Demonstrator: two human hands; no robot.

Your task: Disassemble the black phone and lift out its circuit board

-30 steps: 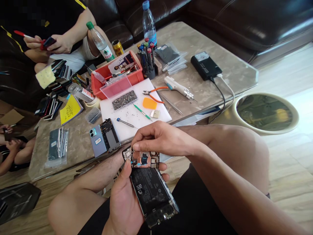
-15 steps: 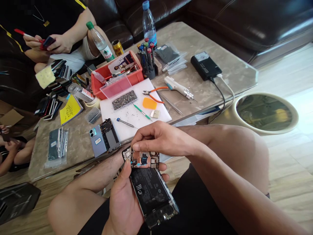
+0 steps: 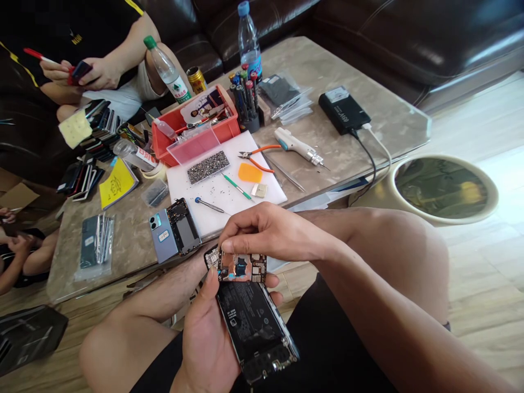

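The left hand (image 3: pixel 208 338) is wrapped around an opened phone (image 3: pixel 254 327), cradling it over the lap, thumb on its upper edge. The right hand (image 3: pixel 270 232), fingers pinched together, presses on the exposed circuit board (image 3: pixel 241 267) at the phone's 12 o'clock end. A screwdriver (image 3: pixel 209 205) lies on the white mat (image 3: pixel 221 191) on the surface, at 11 o'clock from the hands.
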